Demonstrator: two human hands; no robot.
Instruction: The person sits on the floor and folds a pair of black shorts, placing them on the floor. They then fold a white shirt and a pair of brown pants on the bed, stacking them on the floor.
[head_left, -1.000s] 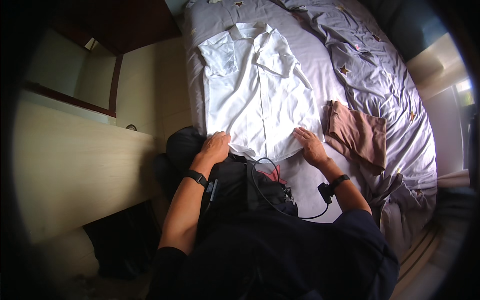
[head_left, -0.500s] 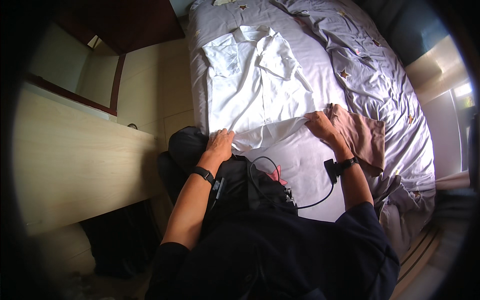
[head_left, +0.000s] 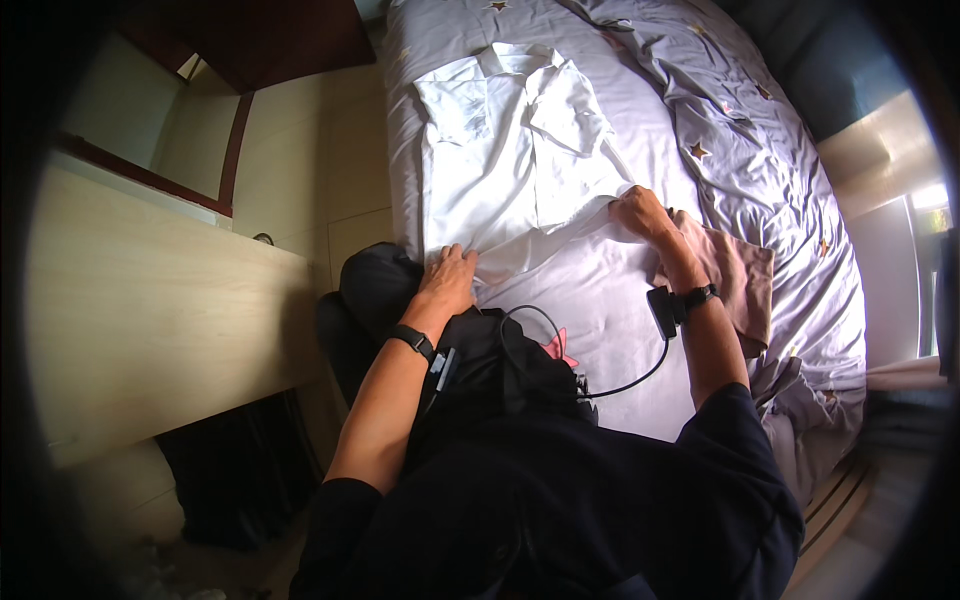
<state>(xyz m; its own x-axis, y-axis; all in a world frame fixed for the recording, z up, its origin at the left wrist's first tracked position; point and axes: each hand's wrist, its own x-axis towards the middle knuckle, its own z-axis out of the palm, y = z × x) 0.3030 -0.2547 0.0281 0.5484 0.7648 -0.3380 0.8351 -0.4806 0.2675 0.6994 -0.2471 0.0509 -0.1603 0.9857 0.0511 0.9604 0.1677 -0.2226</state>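
Observation:
A white collared button-front shirt (head_left: 490, 170) lies spread out on the bed, its collar at the far end and its sleeves folded in over the front. My left hand (head_left: 447, 280) is at the near left corner of the hem, fingers bent over the fabric and seeming to grip it. At the right end of the hem, my right hand (head_left: 640, 213) is closed on the edge and holds it slightly off the bed. Between my hands the hem runs in a slant with soft creases.
A folded brown cloth (head_left: 735, 275) lies by my right forearm. The bed (head_left: 640, 370) has a lilac star-patterned sheet, with a rumpled quilt (head_left: 760, 170) on the right. A pale wooden panel (head_left: 170, 300) stands at the left. A black cable (head_left: 640, 382) runs from my right wrist.
My right hand has shifted a little up and away, drawing the right side of the hem with it. The left hand has moved slightly right and stays at its corner.

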